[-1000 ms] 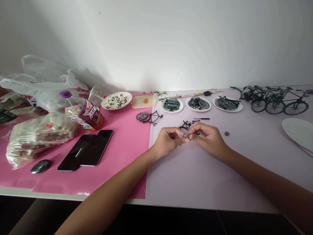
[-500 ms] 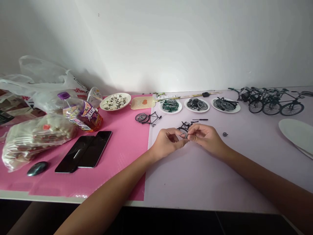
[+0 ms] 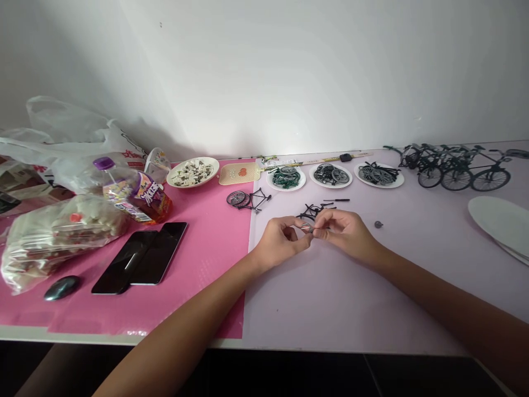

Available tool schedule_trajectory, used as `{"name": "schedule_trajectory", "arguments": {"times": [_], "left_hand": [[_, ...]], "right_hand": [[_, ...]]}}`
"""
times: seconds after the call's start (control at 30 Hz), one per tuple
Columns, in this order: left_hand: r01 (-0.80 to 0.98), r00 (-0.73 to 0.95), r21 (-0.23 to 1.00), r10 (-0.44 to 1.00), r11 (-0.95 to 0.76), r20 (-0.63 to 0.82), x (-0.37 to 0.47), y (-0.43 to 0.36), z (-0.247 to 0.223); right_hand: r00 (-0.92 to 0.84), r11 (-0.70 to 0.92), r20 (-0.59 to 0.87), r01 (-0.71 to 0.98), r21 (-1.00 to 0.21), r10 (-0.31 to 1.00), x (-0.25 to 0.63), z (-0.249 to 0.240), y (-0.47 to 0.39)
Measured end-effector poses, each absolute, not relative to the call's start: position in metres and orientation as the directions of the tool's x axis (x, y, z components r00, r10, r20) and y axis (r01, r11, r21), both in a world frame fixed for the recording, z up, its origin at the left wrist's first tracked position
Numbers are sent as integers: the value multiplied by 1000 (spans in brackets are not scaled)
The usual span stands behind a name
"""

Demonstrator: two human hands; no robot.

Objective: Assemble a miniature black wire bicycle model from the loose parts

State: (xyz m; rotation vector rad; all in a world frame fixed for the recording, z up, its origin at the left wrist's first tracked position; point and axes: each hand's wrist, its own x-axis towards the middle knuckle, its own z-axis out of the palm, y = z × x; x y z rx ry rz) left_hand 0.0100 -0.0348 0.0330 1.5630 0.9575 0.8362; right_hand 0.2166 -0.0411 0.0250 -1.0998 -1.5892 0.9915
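Observation:
My left hand (image 3: 281,241) and my right hand (image 3: 347,236) meet above the lilac part of the table, fingertips together. Between them they pinch a small grey model bicycle part (image 3: 306,227); my fingers cover most of it, so its exact kind does not show. Just behind the fingers lies a dark model bicycle frame (image 3: 313,211), partly hidden by them. A small screwdriver (image 3: 336,200) rests beyond my right hand. To its right on the table is a small round grey part (image 3: 378,224). Another model bicycle frame with wheels (image 3: 247,200) lies to the left.
Plates of green parts (image 3: 285,186), dark parts (image 3: 331,183) and wheels (image 3: 378,183) line the back. Assembled model bicycles (image 3: 463,177) stand at right, near white plates (image 3: 496,223). On the left are phones (image 3: 124,264), a bottle (image 3: 142,198) and bags (image 3: 61,237).
Both hands stay together on the small grey part, its angle slightly changed between the fingertips. The whole view has shifted a little; nothing on the table has visibly moved.

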Motion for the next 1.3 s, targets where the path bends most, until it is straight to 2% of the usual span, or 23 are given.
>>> {"name": "schedule_trajectory", "arguments": {"times": [0.17,0.27,0.37,0.47,0.63,0.9,1.0,1.17,1.3], "left_hand": [[167,437,980,899,-106,23,9,-34,32],[179,436,981,900,-72,-13,9,-32,31],[167,431,986,901,-26,-49,9,-28,31],[124,411,992,908,37,-85,8,-23,31],[59,395,993,912,100,-115,5,-16,31],[60,395,992,910,109,-124,5,-14,29],[49,397,993,910,105,-116,5,-13,28],[30,335,993,935,113,-116,4,-11,28],[-1,272,996,959,86,-83,3,-8,25]], "right_hand": [[-182,290,252,228,-929,950,216,24,-42],[-182,357,315,298,-885,932,217,21,-43],[-184,471,435,404,-784,882,226,20,-38],[-149,542,572,574,-614,806,249,22,-23],[-30,352,565,808,-472,825,296,12,10],[6,190,484,916,-355,875,321,-10,23],[23,189,485,904,-382,874,318,-5,21],[122,259,493,728,-634,862,297,8,7],[168,331,548,641,-693,820,274,10,-8]]}}
